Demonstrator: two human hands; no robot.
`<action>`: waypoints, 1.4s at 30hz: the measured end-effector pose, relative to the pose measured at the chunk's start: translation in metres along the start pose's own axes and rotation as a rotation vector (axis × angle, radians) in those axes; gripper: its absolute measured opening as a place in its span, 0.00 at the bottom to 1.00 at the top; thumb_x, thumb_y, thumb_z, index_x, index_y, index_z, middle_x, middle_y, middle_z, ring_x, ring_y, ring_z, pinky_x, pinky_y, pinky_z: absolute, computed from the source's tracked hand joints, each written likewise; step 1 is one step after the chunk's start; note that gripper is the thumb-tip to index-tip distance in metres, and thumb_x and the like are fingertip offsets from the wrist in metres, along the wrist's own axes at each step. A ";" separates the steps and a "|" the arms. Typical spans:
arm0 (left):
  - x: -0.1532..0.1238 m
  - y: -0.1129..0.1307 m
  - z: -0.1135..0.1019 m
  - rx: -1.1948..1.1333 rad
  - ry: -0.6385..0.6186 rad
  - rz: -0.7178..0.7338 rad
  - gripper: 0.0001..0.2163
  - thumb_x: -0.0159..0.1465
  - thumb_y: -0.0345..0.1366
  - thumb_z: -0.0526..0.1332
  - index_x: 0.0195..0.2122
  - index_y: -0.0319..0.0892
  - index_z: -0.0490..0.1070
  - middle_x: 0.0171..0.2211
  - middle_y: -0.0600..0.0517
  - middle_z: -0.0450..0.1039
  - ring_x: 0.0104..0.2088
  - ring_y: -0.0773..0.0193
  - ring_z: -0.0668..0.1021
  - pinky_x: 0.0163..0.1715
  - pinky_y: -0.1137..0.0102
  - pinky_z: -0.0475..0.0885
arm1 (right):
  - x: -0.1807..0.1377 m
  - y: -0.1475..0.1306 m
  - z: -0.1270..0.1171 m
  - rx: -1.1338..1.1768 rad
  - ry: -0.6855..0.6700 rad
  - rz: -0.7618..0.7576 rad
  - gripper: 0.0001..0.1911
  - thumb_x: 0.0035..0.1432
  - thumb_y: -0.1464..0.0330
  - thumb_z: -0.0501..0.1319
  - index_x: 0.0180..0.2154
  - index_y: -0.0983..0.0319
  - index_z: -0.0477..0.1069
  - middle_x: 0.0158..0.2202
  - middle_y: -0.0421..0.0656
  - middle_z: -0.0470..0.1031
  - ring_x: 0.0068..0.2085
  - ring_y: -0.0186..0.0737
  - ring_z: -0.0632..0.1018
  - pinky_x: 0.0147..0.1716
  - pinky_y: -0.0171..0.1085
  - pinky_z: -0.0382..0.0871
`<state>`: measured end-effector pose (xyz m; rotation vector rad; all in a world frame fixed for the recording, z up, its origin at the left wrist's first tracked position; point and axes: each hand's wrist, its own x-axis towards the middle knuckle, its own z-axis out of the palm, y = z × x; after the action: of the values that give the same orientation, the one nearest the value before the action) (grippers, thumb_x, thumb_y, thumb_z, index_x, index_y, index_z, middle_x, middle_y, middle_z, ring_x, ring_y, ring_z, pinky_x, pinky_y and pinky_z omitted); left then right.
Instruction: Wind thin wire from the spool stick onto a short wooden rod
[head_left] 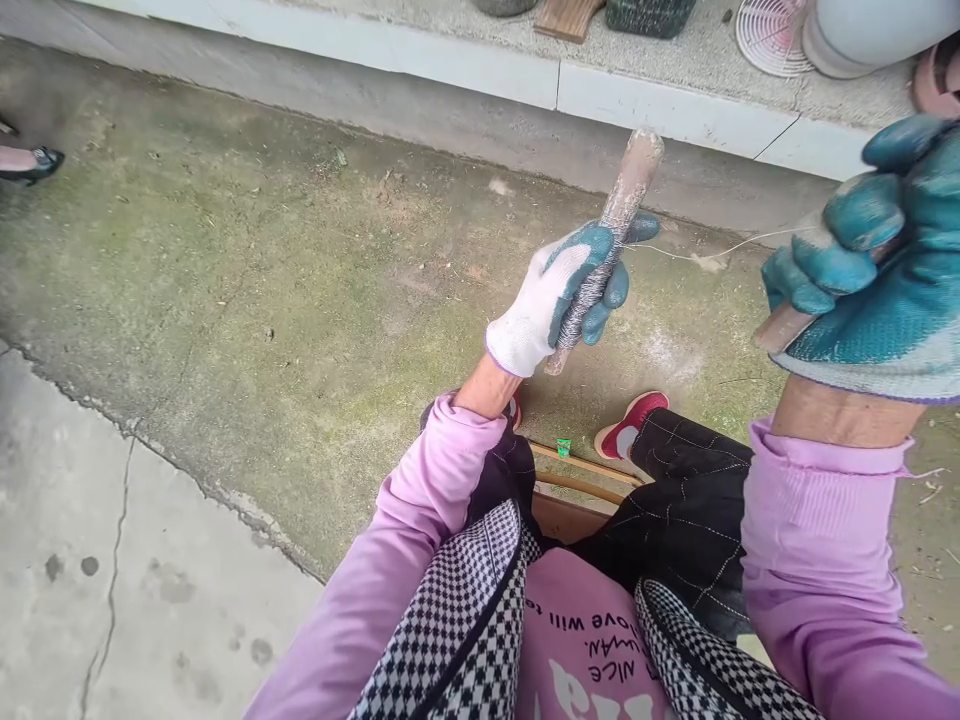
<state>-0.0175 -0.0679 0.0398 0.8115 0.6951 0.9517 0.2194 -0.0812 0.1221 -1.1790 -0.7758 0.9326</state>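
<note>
My left hand, in a white and teal work glove, is closed around a wooden stick wound with thin pale wire or string along its middle. The stick tilts, its thick bare end up and to the right. A thin strand runs from the winding across to my right hand. That hand, gloved the same way, is wrapped around a second wooden stick, whose end shows below the fingers. Most of this second stick is hidden by the glove.
A concrete ledge crosses the top, bearing a wooden board, a pink-and-white basket and a pale round pot. Below me are red shoes and a wooden stool's bars. Another person's shoe is at far left.
</note>
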 end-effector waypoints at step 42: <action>-0.016 0.011 0.018 0.046 0.087 -0.091 0.39 0.76 0.55 0.82 0.83 0.49 0.76 0.41 0.53 0.87 0.43 0.52 0.95 0.40 0.62 0.92 | -0.063 -0.008 0.029 -0.220 -0.241 0.153 0.02 0.52 0.68 0.77 0.30 0.55 0.88 0.26 0.35 0.81 0.16 0.32 0.71 0.12 0.33 0.60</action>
<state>-0.0148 -0.0836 0.0609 0.7752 0.8254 0.8955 0.1688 -0.1275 0.1348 -1.3472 -1.0116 1.1527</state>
